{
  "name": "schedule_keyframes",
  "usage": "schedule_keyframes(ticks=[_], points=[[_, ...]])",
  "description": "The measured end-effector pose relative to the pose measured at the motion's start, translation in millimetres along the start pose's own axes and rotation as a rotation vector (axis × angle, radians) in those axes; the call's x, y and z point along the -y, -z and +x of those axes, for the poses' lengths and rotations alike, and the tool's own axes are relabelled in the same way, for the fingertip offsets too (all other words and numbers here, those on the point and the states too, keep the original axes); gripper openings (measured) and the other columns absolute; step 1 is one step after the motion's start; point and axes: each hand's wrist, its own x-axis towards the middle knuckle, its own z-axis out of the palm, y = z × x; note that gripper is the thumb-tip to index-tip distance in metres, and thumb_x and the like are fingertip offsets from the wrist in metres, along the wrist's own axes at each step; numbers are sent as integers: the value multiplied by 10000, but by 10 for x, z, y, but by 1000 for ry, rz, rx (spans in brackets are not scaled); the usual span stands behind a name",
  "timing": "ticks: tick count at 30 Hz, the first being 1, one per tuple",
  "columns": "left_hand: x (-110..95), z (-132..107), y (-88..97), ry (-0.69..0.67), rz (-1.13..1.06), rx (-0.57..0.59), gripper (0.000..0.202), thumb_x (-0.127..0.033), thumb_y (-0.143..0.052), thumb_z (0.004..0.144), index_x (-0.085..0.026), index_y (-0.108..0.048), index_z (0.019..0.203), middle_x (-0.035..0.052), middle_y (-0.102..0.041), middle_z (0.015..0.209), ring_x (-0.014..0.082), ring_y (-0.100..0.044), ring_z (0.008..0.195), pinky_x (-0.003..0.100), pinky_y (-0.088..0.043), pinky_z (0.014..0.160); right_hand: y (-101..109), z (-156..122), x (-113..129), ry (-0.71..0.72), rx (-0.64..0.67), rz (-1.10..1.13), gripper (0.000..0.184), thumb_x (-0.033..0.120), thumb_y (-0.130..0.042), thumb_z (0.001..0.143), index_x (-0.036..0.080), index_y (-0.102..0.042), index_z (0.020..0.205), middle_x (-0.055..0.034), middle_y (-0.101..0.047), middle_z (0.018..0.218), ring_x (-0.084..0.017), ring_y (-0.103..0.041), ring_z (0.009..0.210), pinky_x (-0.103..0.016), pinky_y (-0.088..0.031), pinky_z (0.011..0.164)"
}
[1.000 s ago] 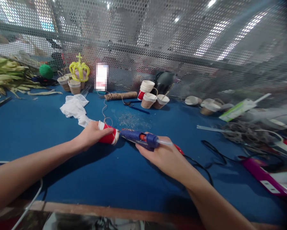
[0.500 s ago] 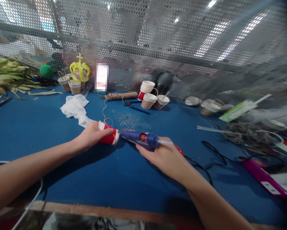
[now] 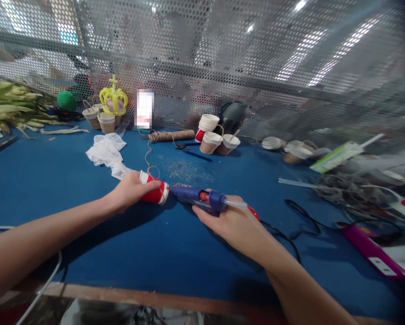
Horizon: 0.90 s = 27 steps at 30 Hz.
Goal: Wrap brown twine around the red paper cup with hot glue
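Observation:
Lying on its side above the blue tabletop (image 3: pixel 175 253), a red and white paper cup (image 3: pixel 154 193) is gripped by my left hand (image 3: pixel 130 192), closed around it with the thumb along its side. Twine (image 3: pixel 154 170) runs from the cup back to a twine roll (image 3: pixel 171 135). My right hand (image 3: pixel 234 221) is wrapped around a blue hot glue gun (image 3: pixel 197 195), with a clear glue stick (image 3: pixel 236 204) out of its back. The gun's nozzle points left at the cup's base; whether they touch I cannot tell.
White mesh cloth (image 3: pixel 105 151) lies beyond my left hand. Small twine-wrapped baskets (image 3: pixel 211 142), stacked cups (image 3: pixel 207 124) and pliers (image 3: pixel 195 155) are at the back. A black cord (image 3: pixel 290 241) and a purple power strip (image 3: pixel 370 248) lie right. A perforated metal screen (image 3: pixel 188 58) rises behind.
Almost nothing differs. Both hands, the cup and the glue gun hold nearly the same positions, and the whole view has shifted very slightly.

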Motion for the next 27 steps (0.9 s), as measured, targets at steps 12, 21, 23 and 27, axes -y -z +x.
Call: schedule_keyframes(ticks=[12, 21, 23, 27], points=[[-9, 7, -7, 15, -37, -2, 281, -391, -622, 618, -150, -494, 552, -24, -492, 500, 78, -379, 451, 224, -239, 448, -6, 17, -25, 51, -7, -45, 134, 182, -470, 760, 199, -515, 634, 4, -564, 573, -123, -508, 520, -251, -396, 540], [3, 7, 0, -2, -17, 7, 286, -393, -607, 638, -138, -508, 557, -24, -479, 486, 72, -359, 442, 222, -226, 438, 28, -61, 2, 78, 69, -46, 141, 225, -486, 755, 206, -507, 617, 23, -518, 534, -112, -461, 490, -244, -380, 502], [10, 10, 2, -4, -25, 18, 283, -396, -603, 645, -132, -528, 577, -18, -496, 490, 74, -370, 442, 222, -235, 437, 38, -58, 9, 79, 84, -21, 122, 206, -481, 752, 209, -518, 636, 26, -527, 535, -110, -460, 489, -239, -386, 501], [7, 12, -1, 6, -48, 11, 280, -381, -619, 629, -144, -500, 540, -26, -481, 474, 69, -359, 435, 221, -231, 434, 20, -35, 14, 17, 33, 7, 144, 179, -473, 758, 204, -477, 616, 30, -519, 533, -99, -452, 470, -229, -383, 491]])
